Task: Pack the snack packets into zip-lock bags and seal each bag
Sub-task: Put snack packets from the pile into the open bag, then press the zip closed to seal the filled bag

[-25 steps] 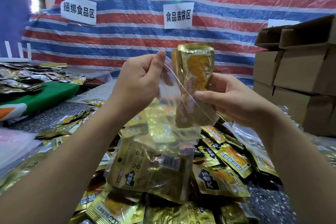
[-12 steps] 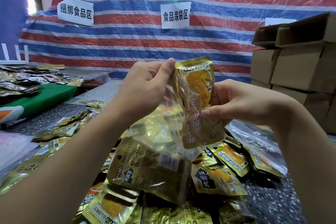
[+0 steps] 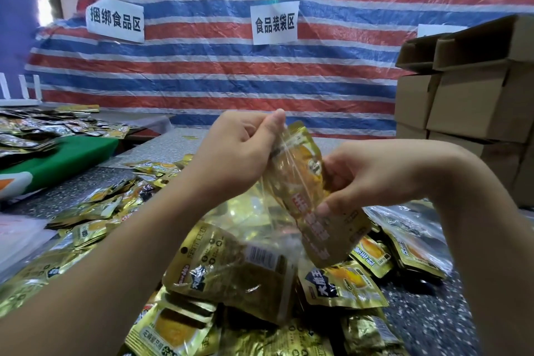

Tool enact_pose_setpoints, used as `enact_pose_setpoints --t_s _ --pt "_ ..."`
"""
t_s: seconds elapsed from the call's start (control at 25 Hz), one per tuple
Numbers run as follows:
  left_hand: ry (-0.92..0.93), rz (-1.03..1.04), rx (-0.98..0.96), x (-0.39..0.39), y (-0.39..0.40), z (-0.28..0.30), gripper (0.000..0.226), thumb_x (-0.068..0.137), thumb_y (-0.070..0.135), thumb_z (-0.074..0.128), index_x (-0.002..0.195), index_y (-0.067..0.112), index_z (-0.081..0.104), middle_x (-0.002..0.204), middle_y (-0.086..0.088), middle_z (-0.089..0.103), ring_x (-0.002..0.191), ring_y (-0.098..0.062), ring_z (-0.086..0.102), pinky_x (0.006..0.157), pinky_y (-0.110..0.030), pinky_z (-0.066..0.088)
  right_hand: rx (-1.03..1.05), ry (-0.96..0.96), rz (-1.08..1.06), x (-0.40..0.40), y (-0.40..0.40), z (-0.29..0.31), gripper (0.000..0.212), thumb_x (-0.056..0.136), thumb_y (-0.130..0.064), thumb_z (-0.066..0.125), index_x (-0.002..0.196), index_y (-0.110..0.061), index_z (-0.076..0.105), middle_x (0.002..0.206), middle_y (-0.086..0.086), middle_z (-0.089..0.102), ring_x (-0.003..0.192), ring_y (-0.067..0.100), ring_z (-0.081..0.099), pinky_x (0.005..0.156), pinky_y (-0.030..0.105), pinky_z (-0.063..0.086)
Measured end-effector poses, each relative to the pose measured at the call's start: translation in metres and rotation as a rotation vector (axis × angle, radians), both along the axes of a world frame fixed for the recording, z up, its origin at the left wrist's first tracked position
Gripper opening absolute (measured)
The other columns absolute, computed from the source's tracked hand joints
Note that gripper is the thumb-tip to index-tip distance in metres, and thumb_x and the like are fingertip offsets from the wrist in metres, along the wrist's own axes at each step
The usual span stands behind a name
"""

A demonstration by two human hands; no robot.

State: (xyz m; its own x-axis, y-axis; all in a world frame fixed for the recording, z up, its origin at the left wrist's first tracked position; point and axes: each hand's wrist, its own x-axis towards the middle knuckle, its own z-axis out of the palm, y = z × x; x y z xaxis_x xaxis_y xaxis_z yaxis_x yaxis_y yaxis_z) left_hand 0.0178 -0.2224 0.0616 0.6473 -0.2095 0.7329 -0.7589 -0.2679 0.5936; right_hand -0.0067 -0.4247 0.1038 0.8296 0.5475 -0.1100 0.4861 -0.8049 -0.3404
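Note:
My left hand (image 3: pixel 239 153) pinches the top edge of a clear zip-lock bag (image 3: pixel 260 228), which hangs open above the table. A gold snack packet (image 3: pixel 237 274) lies in the bag's bottom. My right hand (image 3: pixel 355 176) grips a second gold packet (image 3: pixel 306 182) that sits tilted and mostly inside the bag's mouth, its top corner just below my left thumb. Several loose gold packets (image 3: pixel 341 286) are heaped on the table beneath both hands.
Stacked cardboard boxes (image 3: pixel 474 101) stand at the right. More gold packets (image 3: pixel 95 205) spread to the left on the speckled table (image 3: pixel 433 321). A green board (image 3: pixel 66 156) with a packet pile lies far left. A striped tarp (image 3: pixel 231 78) hangs behind.
My right hand has pushed the gold packet down, from sticking up above the bag's mouth to lying mostly inside the bag. Both hands have lowered a little.

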Motion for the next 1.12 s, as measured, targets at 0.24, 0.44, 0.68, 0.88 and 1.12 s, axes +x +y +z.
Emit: enact_pose_setpoints --t_s 0.24,0.44,0.68,0.88,1.12 --pt "-0.117 0.123 0.004 0.001 0.003 0.003 0.040 0.103 0.029 0.045 0.082 0.008 0.073 0.063 -0.014 0.066 0.054 -0.025 0.061 0.047 -0.036 0.047 0.091 -0.203 0.031 -0.006 0.014 -0.001 0.014 0.084 -0.039 0.073 0.086 -0.025 0.069 0.079 -0.014 0.073 0.068 0.000 0.067 0.059 0.020 0.054" --pt "-0.146 0.197 -0.080 0.002 0.013 0.010 0.043 0.103 0.032 0.045 0.079 0.008 0.071 0.053 -0.009 0.059 0.045 -0.024 0.053 0.042 -0.035 0.042 0.325 -0.218 0.022 -0.004 0.016 -0.001 0.034 0.096 -0.046 0.051 0.101 -0.023 0.074 0.091 -0.004 0.076 0.083 0.013 0.072 0.077 0.041 0.059" --pt "-0.062 0.192 -0.202 0.002 0.022 0.019 0.048 0.104 0.037 0.041 0.077 0.007 0.068 0.065 -0.005 0.070 0.055 -0.026 0.065 0.051 -0.042 0.054 0.330 -0.555 0.034 -0.003 0.011 0.001 0.033 0.090 -0.043 0.059 0.088 -0.015 0.077 0.074 0.003 0.072 0.065 0.022 0.065 0.063 0.051 0.053" --pt "-0.091 0.115 -0.311 -0.010 0.025 0.030 0.040 0.104 0.036 0.038 0.078 0.017 0.062 0.065 0.003 0.071 0.050 -0.017 0.066 0.046 -0.024 0.051 0.494 -0.877 0.121 -0.010 0.012 0.009 0.030 0.096 -0.026 0.062 0.077 -0.005 0.072 0.062 0.005 0.067 0.056 0.019 0.064 0.054 0.043 0.051" --pt "-0.248 0.247 -0.246 -0.008 0.022 0.026 0.048 0.106 0.033 0.036 0.066 0.015 0.055 0.047 0.001 0.057 0.035 -0.014 0.053 0.041 -0.022 0.039 0.499 -0.712 0.198 -0.025 0.017 0.015 0.030 0.089 -0.036 0.064 0.081 -0.008 0.072 0.055 -0.003 0.062 0.045 0.011 0.051 0.041 0.021 0.039"
